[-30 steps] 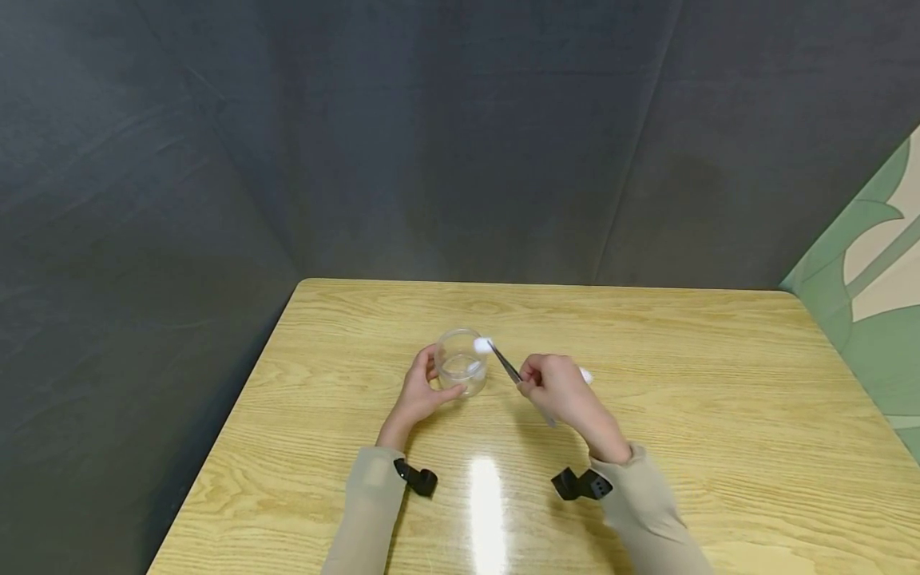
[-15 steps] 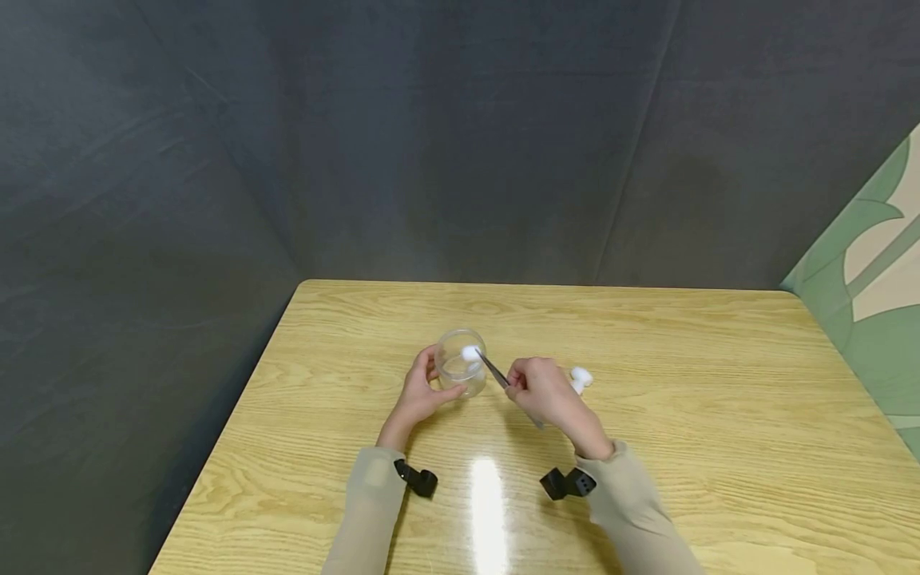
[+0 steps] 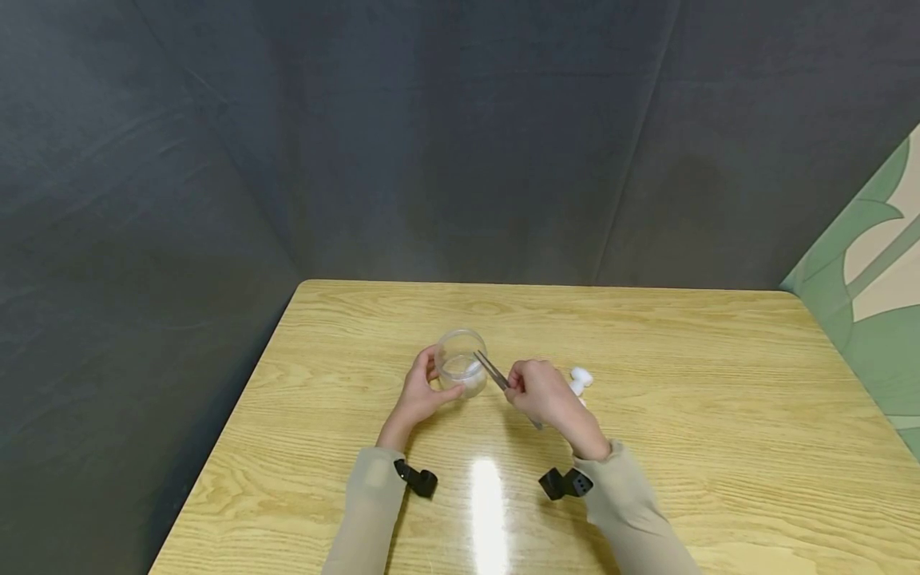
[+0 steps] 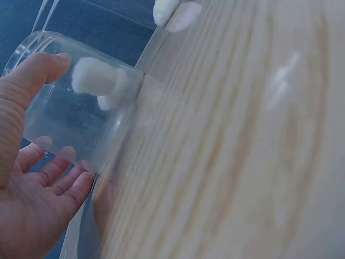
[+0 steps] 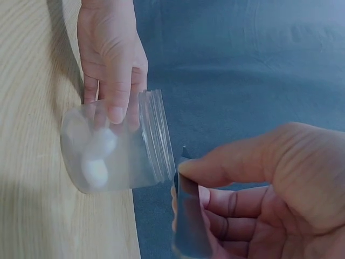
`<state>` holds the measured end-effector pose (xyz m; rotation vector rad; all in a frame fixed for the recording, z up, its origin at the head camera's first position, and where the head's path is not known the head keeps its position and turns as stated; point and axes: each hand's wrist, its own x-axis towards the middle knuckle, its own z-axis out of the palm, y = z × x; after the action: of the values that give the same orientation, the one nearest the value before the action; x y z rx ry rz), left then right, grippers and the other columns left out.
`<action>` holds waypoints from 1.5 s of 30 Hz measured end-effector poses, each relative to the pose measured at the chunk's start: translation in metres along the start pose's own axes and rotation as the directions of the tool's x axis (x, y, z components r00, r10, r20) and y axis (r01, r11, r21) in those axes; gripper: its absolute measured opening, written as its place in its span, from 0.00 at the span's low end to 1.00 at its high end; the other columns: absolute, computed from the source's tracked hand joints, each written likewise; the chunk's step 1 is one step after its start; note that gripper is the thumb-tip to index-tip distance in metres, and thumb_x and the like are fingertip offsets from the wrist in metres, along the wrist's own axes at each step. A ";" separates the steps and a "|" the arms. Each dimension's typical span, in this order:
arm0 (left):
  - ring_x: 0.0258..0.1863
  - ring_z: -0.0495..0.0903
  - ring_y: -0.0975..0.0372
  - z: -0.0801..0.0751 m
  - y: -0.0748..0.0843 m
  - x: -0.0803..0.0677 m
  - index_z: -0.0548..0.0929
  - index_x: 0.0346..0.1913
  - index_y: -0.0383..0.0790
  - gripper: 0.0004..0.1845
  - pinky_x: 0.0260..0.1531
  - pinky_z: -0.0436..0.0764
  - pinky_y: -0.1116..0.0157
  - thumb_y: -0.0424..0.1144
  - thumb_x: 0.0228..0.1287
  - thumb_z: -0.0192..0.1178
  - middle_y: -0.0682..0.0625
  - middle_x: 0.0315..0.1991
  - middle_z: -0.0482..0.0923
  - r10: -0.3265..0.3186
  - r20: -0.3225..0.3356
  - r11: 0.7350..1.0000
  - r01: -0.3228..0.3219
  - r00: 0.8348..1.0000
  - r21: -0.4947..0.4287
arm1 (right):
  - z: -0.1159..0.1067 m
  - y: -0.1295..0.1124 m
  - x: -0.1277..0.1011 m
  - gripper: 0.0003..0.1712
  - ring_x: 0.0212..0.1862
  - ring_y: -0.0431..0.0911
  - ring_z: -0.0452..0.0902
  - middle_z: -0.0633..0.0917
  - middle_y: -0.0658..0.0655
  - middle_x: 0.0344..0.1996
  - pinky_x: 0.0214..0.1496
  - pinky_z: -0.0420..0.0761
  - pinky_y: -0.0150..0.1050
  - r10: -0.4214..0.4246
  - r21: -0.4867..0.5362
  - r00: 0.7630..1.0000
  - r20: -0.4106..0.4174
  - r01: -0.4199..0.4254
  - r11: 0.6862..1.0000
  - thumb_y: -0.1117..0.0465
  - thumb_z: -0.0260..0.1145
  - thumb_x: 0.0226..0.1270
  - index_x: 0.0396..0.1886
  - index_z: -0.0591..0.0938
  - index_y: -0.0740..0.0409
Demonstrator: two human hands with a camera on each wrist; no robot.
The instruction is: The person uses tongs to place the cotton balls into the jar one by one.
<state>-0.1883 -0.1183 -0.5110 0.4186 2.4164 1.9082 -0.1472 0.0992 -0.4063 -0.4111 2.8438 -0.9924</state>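
Note:
A clear plastic jar (image 3: 460, 343) with a threaded mouth stands upright on the table. My left hand (image 3: 419, 402) holds it from the left side, thumb in front and fingers round the back. White cotton balls (image 4: 94, 78) lie at the bottom of the jar. Between thumb and fingers, my right hand (image 3: 548, 397) pinches metal tweezers (image 3: 493, 372). Their tips are spread slightly over the jar's mouth with nothing between them. In the right wrist view the tweezers (image 5: 188, 218) are seen from the handle end, so the tips are mostly hidden.
More white cotton balls (image 3: 580, 377) lie on the wooden table (image 3: 719, 399), just right of the right hand and partly behind it. A dark cloth (image 3: 460, 144) hangs beyond the far table edge.
The right hand has moved left, carrying a cotton ball in the tweezers to the jar's mouth. The tweezers have parted and the ball has dropped inside. The left hand has stayed still.

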 end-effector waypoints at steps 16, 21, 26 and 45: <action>0.55 0.70 0.45 -0.001 0.001 0.000 0.59 0.66 0.30 0.42 0.55 0.72 0.51 0.29 0.49 0.70 0.36 0.58 0.67 -0.016 0.010 1.000 0.016 1.000 0.003 | -0.011 0.012 -0.010 0.06 0.18 0.41 0.65 0.72 0.50 0.15 0.21 0.66 0.33 0.000 -0.014 1.000 -0.029 -0.001 1.000 0.70 0.64 0.56 0.23 0.76 0.60; 0.56 0.70 0.45 -0.001 0.001 0.001 0.59 0.66 0.31 0.42 0.56 0.71 0.51 0.28 0.49 0.70 0.35 0.58 0.66 -0.032 0.011 0.999 0.032 0.999 -0.007 | -0.017 0.017 -0.016 0.07 0.17 0.40 0.63 0.71 0.50 0.14 0.20 0.64 0.31 -0.003 -0.020 0.999 -0.041 0.002 1.000 0.71 0.63 0.56 0.22 0.75 0.60; 0.58 0.66 0.40 -0.001 0.000 0.001 0.57 0.67 0.28 0.43 0.58 0.68 0.46 0.26 0.49 0.69 0.31 0.60 0.63 -0.036 0.022 0.999 0.036 0.999 -0.035 | -0.023 0.022 -0.022 0.06 0.18 0.40 0.63 0.71 0.50 0.14 0.20 0.64 0.31 0.018 0.000 0.999 -0.029 -0.018 1.000 0.71 0.62 0.57 0.23 0.75 0.62; 0.57 0.69 0.48 -0.001 -0.001 0.000 0.60 0.66 0.31 0.42 0.57 0.70 0.52 0.29 0.48 0.71 0.37 0.58 0.67 -0.007 -0.005 1.000 0.007 1.000 0.024 | -0.035 0.055 -0.040 0.06 0.19 0.41 0.64 0.72 0.51 0.15 0.20 0.65 0.33 0.065 -0.001 0.995 -0.071 -0.065 0.998 0.71 0.63 0.55 0.22 0.76 0.63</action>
<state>-0.1889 -0.1199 -0.5119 0.4060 2.4425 1.8820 -0.1276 0.1729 -0.4128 -0.2875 2.9013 -1.0102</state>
